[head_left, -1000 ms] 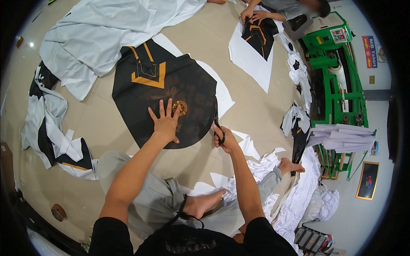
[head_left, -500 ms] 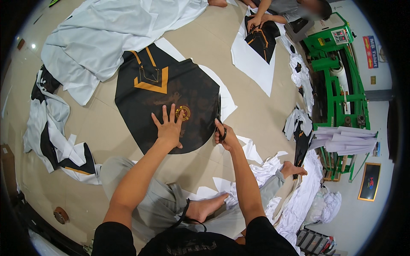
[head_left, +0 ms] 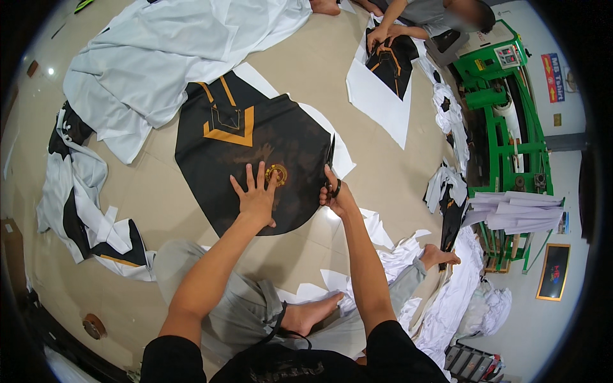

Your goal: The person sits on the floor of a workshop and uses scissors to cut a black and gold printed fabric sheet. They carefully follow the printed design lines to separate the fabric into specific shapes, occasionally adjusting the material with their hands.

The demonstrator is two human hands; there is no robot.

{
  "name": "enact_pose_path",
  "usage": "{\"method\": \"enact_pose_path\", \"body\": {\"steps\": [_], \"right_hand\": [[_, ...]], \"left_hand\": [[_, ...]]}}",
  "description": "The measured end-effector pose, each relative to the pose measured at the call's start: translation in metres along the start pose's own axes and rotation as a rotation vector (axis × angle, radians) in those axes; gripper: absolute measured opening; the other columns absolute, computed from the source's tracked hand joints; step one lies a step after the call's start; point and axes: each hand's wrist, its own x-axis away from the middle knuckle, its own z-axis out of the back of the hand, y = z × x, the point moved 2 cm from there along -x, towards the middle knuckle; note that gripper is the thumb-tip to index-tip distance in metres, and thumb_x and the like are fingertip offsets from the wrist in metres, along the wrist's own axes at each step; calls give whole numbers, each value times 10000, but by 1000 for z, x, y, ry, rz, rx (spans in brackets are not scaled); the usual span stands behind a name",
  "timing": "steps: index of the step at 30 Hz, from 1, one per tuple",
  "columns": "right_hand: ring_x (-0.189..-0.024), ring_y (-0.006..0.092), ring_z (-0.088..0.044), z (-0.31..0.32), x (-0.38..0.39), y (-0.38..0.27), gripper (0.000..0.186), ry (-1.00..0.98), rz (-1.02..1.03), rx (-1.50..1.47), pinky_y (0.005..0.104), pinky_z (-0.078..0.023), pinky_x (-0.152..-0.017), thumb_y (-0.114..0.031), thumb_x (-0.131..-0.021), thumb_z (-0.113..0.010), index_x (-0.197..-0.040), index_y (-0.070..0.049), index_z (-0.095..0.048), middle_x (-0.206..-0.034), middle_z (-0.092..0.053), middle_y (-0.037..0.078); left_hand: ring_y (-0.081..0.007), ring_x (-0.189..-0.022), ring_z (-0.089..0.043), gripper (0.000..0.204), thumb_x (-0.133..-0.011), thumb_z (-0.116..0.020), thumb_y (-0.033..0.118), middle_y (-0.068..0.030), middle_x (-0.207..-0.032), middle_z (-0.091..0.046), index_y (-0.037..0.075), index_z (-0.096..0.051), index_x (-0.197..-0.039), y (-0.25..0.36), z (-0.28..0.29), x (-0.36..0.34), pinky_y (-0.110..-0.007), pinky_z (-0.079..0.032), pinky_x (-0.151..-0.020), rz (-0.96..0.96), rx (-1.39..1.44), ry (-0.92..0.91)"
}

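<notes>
A black fabric panel [head_left: 211,172] with orange stripes, a chevron and a round emblem lies flat on the tiled floor. White margin cloth [head_left: 337,148] runs along its upper right edge. My left hand [head_left: 257,198] presses on the panel with fingers spread, just beside the emblem. At the panel's right edge my right hand [head_left: 338,195] is closed around the handles of black scissors [head_left: 330,156]. Their blades point away from me along the border of black and white cloth; how far apart they stand is hard to make out.
White cloth [head_left: 159,64] covers the far left floor. A black and white garment piece [head_left: 80,198] lies left, white scraps [head_left: 402,255] right. At the far right another person's hands [head_left: 381,35] work on a similar black piece [head_left: 393,67], near a green machine [head_left: 511,127].
The scissors' blades now show more fully beyond the panel's edge, and my right hand has turned slightly. My left hand stays flat on the panel. The whole view has shifted a little.
</notes>
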Motion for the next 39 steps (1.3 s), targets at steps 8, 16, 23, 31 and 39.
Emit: {"method": "enact_pose_path", "body": {"steps": [8, 16, 23, 31, 39], "right_hand": [[-546, 140, -530, -3, -13, -4, 611, 9, 17, 45, 307, -474, -501, -547, -867, -836, -1046, -36, -552, -676, -506, 2], [-522, 153, -540, -9, -31, -2, 606, 41, 81, 94, 323, -481, -485, -579, -864, -822, -1050, -63, -564, -664, -517, 2], [-556, 163, -568, -19, -49, -28, 555, 24, 45, -5, 319, -486, -497, -518, -879, -837, -974, -44, -566, -672, -527, 18], [-526, 196, -555, 44, -13, 18, 467, 7, 167, -94, 343, -445, -474, -459, -926, -807, -897, -66, -557, -660, -528, 40], [-556, 119, -403, 182, 101, 184, 428, 243, 201, -917, 276, -379, -539, -491, -1005, -699, -850, -149, -495, -642, -333, -34]], "left_hand": [[-498, -1594, 42, 1462, -551, -1001, 504, -208, -1752, 53, 190, -147, -1695, 1, 0, -1, -820, -69, -1163, -7, -11, 7], [-499, -1594, 39, 1451, -556, -997, 511, -209, -1752, 45, 192, -155, -1694, 4, 3, 0, -828, -70, -1157, -13, -19, 1], [-498, -1594, 43, 1467, -556, -990, 537, -209, -1751, 60, 188, -136, -1696, 1, 1, 2, -830, -84, -1154, -13, -33, 9], [-496, -1594, 35, 1405, -590, -980, 521, -206, -1753, 38, 173, -175, -1688, 8, 0, 3, -831, -61, -1157, -41, -19, 5], [-494, -1594, 74, 1423, -653, -783, 811, -246, -1745, 27, 104, -113, -1690, -19, 18, -90, -817, -71, -1152, 98, 66, 479]]}}
